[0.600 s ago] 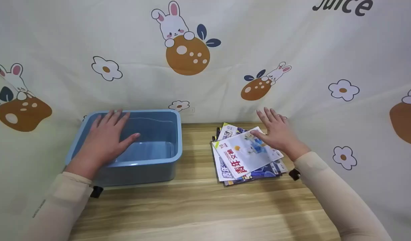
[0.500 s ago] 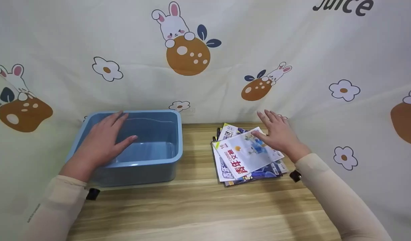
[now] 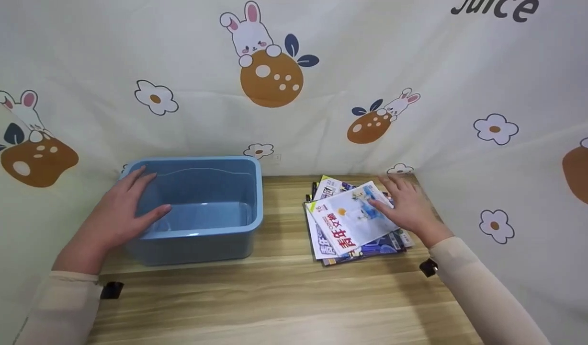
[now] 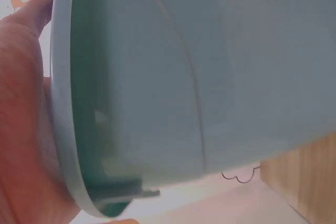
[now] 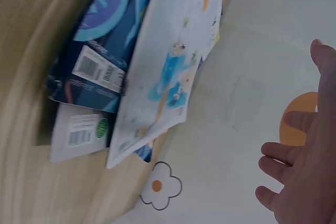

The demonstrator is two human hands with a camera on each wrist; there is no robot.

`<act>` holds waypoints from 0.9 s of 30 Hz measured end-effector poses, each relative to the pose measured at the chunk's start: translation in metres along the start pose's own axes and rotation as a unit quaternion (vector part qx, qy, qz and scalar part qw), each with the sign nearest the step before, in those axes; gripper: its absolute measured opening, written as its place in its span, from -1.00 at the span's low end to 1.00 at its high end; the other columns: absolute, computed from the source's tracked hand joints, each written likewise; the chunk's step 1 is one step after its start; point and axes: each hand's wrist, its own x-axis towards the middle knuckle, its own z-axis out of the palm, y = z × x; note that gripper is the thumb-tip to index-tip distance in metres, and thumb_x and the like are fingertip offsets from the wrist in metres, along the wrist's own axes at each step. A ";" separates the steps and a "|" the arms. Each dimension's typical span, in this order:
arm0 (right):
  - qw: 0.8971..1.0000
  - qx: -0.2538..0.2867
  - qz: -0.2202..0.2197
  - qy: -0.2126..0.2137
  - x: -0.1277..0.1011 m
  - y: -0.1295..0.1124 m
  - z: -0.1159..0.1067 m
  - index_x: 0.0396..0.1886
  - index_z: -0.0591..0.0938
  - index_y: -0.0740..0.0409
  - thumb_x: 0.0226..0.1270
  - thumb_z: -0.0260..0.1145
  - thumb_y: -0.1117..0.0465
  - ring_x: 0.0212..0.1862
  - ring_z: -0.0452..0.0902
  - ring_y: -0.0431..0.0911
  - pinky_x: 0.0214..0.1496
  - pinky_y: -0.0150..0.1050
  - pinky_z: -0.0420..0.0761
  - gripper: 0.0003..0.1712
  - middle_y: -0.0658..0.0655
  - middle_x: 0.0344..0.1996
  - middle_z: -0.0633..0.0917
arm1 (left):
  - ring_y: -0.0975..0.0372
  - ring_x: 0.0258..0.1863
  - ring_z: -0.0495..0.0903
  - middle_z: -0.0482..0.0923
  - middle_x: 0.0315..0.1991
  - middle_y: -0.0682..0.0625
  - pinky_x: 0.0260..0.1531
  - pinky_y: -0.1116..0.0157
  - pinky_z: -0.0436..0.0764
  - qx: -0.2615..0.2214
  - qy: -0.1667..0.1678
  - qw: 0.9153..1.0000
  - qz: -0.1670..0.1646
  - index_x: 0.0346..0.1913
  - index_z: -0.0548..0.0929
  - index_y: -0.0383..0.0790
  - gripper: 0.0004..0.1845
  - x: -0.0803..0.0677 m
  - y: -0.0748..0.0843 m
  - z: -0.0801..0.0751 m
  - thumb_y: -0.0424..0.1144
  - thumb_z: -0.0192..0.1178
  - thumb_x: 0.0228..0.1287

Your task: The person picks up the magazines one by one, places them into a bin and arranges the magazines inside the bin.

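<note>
An empty blue plastic bin (image 3: 198,242) stands on the left of the wooden table (image 3: 275,297). My left hand (image 3: 117,213) lies with straight fingers along the bin's left rim, the thumb reaching inside. The left wrist view shows the bin's wall (image 4: 184,77) close up with the left hand (image 4: 21,129) beside its rim. A fanned stack of magazines (image 3: 366,251) lies on the right, topped by a white magazine (image 3: 351,220) with red lettering. My right hand (image 3: 411,206) is spread flat at the stack's right side, thumb on the top magazine. In the right wrist view the right hand (image 5: 304,182) hovers spread beside the magazines (image 5: 173,77).
A cloth backdrop (image 3: 322,134) printed with rabbits and flowers hangs close behind the table and wraps round both sides. The table's front half shows bare wood. Black straps sit at both wrists.
The left hand has slid left and back from over the bin's inside to its left rim. The right hand has come down and back onto the right side of the stack.
</note>
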 end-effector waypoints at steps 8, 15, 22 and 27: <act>0.999 0.030 0.016 0.007 -0.011 0.006 0.008 0.76 0.34 0.06 0.50 0.11 -0.65 0.64 0.19 0.42 0.65 0.54 0.09 0.16 0.37 0.64 0.37 | -0.45 0.67 0.03 -0.03 0.74 -0.46 0.39 -0.63 0.21 -0.014 -0.002 0.999 -0.046 0.75 0.12 -0.38 0.16 -0.011 -0.017 0.002 0.40 0.28 0.48; 0.999 0.038 0.007 0.011 -0.018 0.012 0.013 0.74 0.35 0.13 0.64 0.20 -0.42 0.63 0.24 0.40 0.67 0.48 0.07 -0.01 0.40 0.61 0.41 | -0.45 0.72 -0.15 -0.23 0.78 -0.46 0.38 -0.66 0.14 -0.032 -0.030 0.997 -0.061 0.80 -0.15 -0.38 0.30 -0.019 -0.026 0.001 0.42 0.27 0.45; 0.997 0.061 0.035 -0.011 -0.021 0.015 0.020 0.75 0.34 0.13 0.65 0.19 -0.41 0.63 0.21 0.45 0.63 0.52 0.12 -0.03 0.40 0.63 0.38 | -0.47 0.71 -0.20 -0.38 0.80 -0.38 0.31 -0.70 0.14 -0.046 -0.034 0.996 -0.062 0.81 -0.28 -0.30 0.36 -0.028 -0.028 0.004 0.42 0.32 0.41; 0.995 0.072 0.059 -0.038 -0.018 0.018 0.025 0.78 0.28 0.08 0.57 0.07 -0.60 0.65 0.18 0.47 0.62 0.56 0.16 0.13 0.41 0.67 0.31 | -0.47 0.71 -0.21 -0.38 0.80 -0.40 0.30 -0.70 0.14 -0.043 -0.031 0.997 -0.060 0.80 -0.28 -0.33 0.40 -0.032 -0.034 0.008 0.42 0.36 0.39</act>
